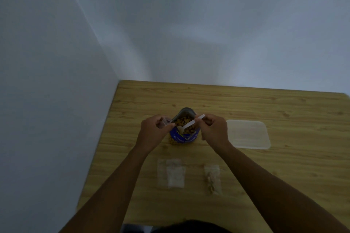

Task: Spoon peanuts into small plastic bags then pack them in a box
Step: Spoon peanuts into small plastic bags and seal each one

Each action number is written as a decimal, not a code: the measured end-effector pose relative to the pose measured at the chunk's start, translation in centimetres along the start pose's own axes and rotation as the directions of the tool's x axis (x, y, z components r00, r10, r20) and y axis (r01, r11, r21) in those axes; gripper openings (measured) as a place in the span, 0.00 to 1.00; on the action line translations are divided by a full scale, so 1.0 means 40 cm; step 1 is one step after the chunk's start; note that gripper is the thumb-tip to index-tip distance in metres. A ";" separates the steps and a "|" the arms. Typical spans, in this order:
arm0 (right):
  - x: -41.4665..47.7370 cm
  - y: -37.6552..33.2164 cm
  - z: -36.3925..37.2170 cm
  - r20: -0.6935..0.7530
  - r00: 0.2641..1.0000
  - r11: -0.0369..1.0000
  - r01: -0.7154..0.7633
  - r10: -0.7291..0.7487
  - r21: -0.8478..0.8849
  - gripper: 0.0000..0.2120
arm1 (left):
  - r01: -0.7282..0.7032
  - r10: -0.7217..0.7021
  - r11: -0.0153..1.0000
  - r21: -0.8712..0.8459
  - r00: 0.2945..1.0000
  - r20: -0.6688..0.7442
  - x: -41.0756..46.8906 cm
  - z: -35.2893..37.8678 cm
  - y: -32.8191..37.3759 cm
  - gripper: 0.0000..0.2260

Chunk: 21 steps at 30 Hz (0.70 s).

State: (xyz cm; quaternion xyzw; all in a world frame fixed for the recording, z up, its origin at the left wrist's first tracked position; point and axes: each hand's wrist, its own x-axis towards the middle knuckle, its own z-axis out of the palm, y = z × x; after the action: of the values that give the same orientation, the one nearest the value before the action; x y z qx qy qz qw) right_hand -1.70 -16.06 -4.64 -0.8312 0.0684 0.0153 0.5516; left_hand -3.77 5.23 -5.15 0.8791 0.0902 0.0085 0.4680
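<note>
A blue peanut pouch (184,137) stands open in the middle of the wooden table (284,166), with peanuts showing inside. My right hand (215,131) pinches the handle of a white plastic spoon (189,124), whose bowl dips into the pouch mouth. My left hand (154,133) holds a small clear plastic bag (165,122) right beside the pouch's left rim. A clear plastic box (248,134) lies to the right of the pouch.
Nearer to me lie a pile of empty small bags (171,173) and, right of it, a small bag with peanuts inside (213,178). Walls close off the table's far edge and left side.
</note>
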 end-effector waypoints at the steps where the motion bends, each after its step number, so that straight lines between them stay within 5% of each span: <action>1: 0.003 0.000 -0.005 -0.018 0.999 0.999 -0.037 0.037 0.026 0.05 | -0.004 0.004 1.000 0.004 1.000 0.003 -0.001 -0.001 -0.002 0.09; 10: 0.021 0.006 -0.064 -0.047 0.943 0.895 -0.296 0.329 0.335 0.04 | -0.040 0.041 0.999 0.011 0.999 -0.036 0.002 -0.006 0.028 0.09; 21: 0.048 -0.040 -0.164 -0.062 0.930 0.844 -0.299 0.362 0.446 0.04 | -0.061 0.064 0.995 0.082 0.997 -0.030 0.022 0.024 0.081 0.10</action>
State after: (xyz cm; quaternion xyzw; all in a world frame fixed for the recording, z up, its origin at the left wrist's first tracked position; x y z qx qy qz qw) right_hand 0.06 -21.66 -0.82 -0.6639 0.2521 0.0347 0.7032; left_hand -2.31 2.82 -3.06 0.8995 0.0706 0.0340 0.4298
